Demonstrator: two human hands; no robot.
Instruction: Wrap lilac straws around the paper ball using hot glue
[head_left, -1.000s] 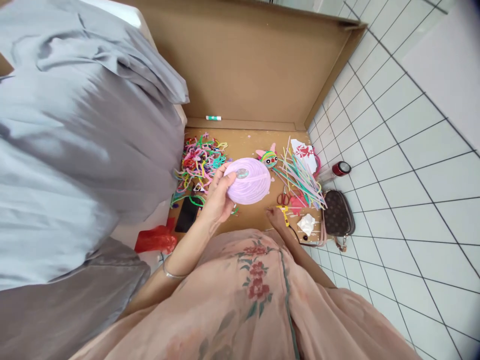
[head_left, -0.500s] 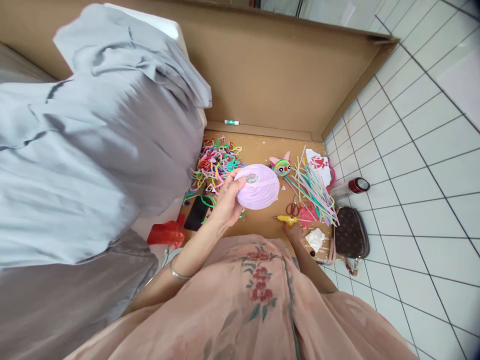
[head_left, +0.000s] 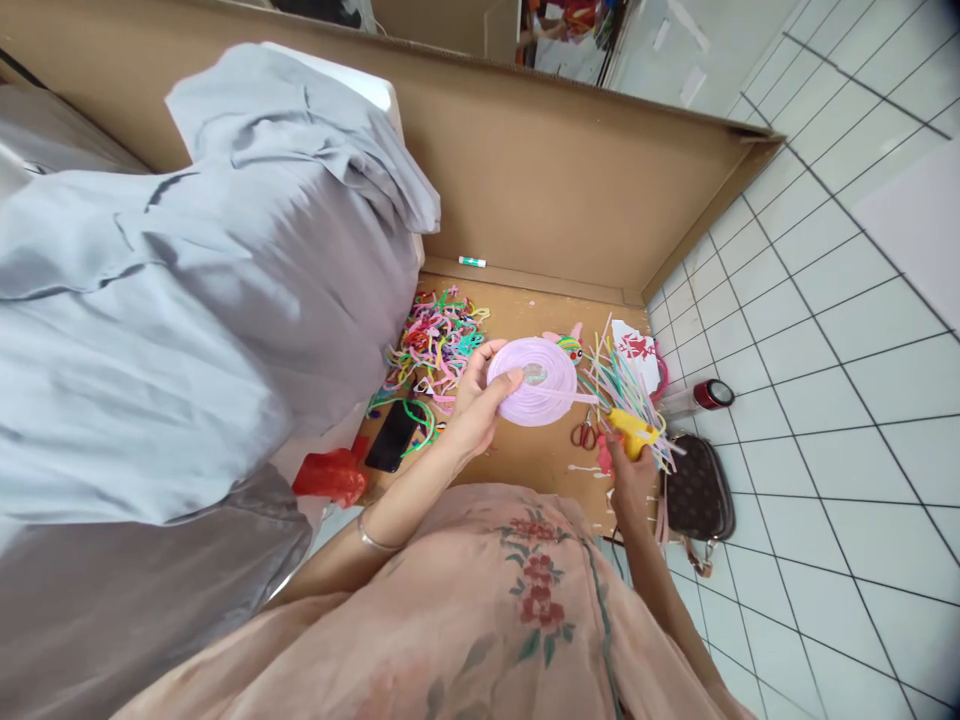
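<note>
My left hand (head_left: 484,400) grips a flat lilac coil (head_left: 544,400) by its left side, the thumb over its face near the centre hole. A loose strip end sticks out from the coil to the right. In my right hand (head_left: 630,470) is a yellow glue gun (head_left: 634,433), its nozzle turned left close to the strip's end. Behind the coil, a striped animal figure (head_left: 570,345) with pink ears is partly covered. Red-handled scissors (head_left: 583,433) lie on the table between my hands.
A tangle of colourful pipe cleaners (head_left: 435,340) lies left, above a black phone (head_left: 392,436). Straight pipe cleaners (head_left: 622,375) lie right, with a brown bag (head_left: 697,490) and a bottle (head_left: 709,395) beyond. A glue stick (head_left: 472,262) sits by the cardboard wall (head_left: 540,180). Grey cloth (head_left: 285,270) fills the left.
My right hand has lifted the glue gun off the table and brought it up to the right of the coil. The coil has shifted right in view, and its strip end now sticks out.
</note>
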